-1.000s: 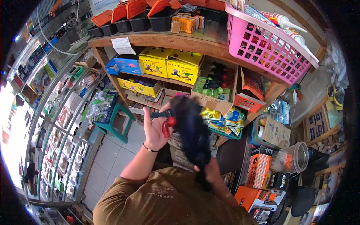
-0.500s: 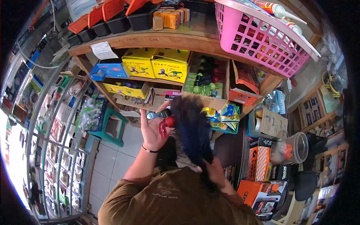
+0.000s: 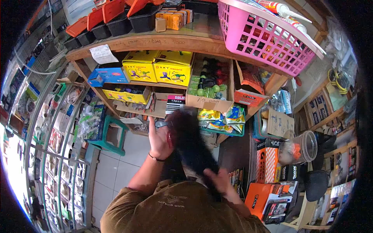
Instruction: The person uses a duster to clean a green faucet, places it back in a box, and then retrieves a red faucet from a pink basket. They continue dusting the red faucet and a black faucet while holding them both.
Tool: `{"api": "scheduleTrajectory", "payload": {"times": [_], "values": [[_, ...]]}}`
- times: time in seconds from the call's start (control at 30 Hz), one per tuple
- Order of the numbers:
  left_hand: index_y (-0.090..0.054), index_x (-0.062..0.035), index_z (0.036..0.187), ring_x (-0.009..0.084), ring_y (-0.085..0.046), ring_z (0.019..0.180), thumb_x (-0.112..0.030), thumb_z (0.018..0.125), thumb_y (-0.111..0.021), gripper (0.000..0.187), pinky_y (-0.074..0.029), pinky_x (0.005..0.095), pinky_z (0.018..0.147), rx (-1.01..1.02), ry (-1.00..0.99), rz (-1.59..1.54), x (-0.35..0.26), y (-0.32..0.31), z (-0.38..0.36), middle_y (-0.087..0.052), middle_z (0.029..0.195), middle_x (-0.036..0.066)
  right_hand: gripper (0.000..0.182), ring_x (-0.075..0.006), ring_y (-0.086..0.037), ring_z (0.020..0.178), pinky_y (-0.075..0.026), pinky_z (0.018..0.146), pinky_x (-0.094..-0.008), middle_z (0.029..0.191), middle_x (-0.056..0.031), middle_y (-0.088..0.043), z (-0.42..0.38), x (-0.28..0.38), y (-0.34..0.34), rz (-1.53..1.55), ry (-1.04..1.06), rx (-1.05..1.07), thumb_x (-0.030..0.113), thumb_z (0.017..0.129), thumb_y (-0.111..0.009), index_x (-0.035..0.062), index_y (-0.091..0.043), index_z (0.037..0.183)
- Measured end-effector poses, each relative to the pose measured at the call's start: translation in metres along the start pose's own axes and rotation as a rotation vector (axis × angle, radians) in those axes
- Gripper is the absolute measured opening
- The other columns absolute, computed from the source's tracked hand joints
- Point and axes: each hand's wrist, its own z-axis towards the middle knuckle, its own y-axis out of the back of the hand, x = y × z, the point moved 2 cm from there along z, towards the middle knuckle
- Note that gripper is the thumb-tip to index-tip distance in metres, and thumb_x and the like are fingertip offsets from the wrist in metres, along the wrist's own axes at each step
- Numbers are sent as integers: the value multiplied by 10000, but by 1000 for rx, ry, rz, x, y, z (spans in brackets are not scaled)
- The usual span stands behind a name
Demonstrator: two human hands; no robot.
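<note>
Left fingers: the thumb (image 3: 152,126) is standing well apart from the rest, which are partly hiding behind dark, blurred bristles; the grip is looking open.
Left hand: the palm (image 3: 158,141) is facing up, cradling a shiny red piece (image 3: 169,139), with a grey-blue piece (image 3: 161,124) lying just above it.
Right fingers: they are closing around the narrow lower end of a dark duster (image 3: 196,145).
Right hand: it (image 3: 220,181) is sitting lower, near the brown shirt (image 3: 182,209).
Duster: it is slanting up and leftward, its blurred head overlapping the left hand; whether they are touching is unclear.
Arms: both are reaching forward, the left wearing a thin dark bracelet (image 3: 156,158).
Beyond: a wooden shelf (image 3: 147,42) is holding yellow boxes (image 3: 173,72).
</note>
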Motion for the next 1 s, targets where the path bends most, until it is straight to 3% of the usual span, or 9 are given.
{"api": "scheduleTrajectory", "payload": {"times": [0.1,0.17,0.3,0.43,0.6,0.67,0.8,0.93,1.0], "values": [[-336,-38,1312,412,-428,1143,-700,807,-238,838,-314,509,977,99,39,-289,-3,-1,-2,-388,1299,231,440,-226,-592,756,-482,738,-361,883,-125,-633,5,-33,0,58,-150,-110,338,871,-546,-53,-530,1072],[-350,-39,1298,291,-482,1120,-703,807,-236,833,-466,373,846,-80,-27,177,-1,-24,-1,-419,1278,194,320,-223,-602,740,-494,702,-346,877,-121,-638,4,-49,-23,-380,503,-45,218,893,-519,-49,-533,1069],[-345,-46,1310,352,-488,1091,-739,779,-221,882,-460,387,825,134,57,-208,-12,-1,-10,-422,1283,193,456,-264,-526,1035,-379,918,-397,1103,-201,-556,-4,10,-4,257,-312,13,336,889,-506,-27,-482,1163],[-349,-49,1305,423,-440,1127,-691,817,-205,819,-326,520,965,-23,-39,92,-6,-19,-8,-439,1259,221,520,-226,-575,910,-450,805,-372,1017,-159,-600,-1,-43,-17,-311,220,124,422,861,-525,-20,-497,1134],[-342,-46,1312,461,-420,1127,-687,816,-218,820,-300,537,974,177,97,-382,-7,-18,-8,-421,1270,238,509,-200,-559,868,-438,804,-365,979,-120,-596,-3,-24,-7,267,-144,-49,395,860,-546,-25,-482,1140],[-352,-40,1307,362,-482,1096,-687,818,-220,822,-344,434,967,-20,-20,133,2,-34,-3,-458,1244,195,419,-155,-573,774,-464,733,-336,867,-74,-617,-2,-32,-23,-193,454,-194,359,868,-547,-14,-533,1057],[-360,-58,1307,357,-401,1177,-691,809,-257,812,-272,489,1010,-234,-27,85,2,-34,4,-422,1278,207,493,-212,-529,979,-404,863,-361,1092,-142,-566,-7,-10,5,102,-328,10,375,879,-518,-14,-459,1176],[-315,-34,1327,453,-388,1162,-669,822,-268,813,-289,522,991,78,54,80,-1,-33,7,-375,1309,242,466,-233,-594,787,-467,745,-362,919,-113,-629,-8,-11,-20,-195,280,45,404,870,-520,-31,-546,1037],[-319,-39,1327,420,-415,1150,-678,814,-280,820,-322,510,969,-88,20,-32,-2,-27,2,-370,1312,242,474,-254,-580,839,-451,779,-381,942,-139,-618,-8,-15,-1,-105,122,1,406,869,-519,-30,-540,1053]]}}
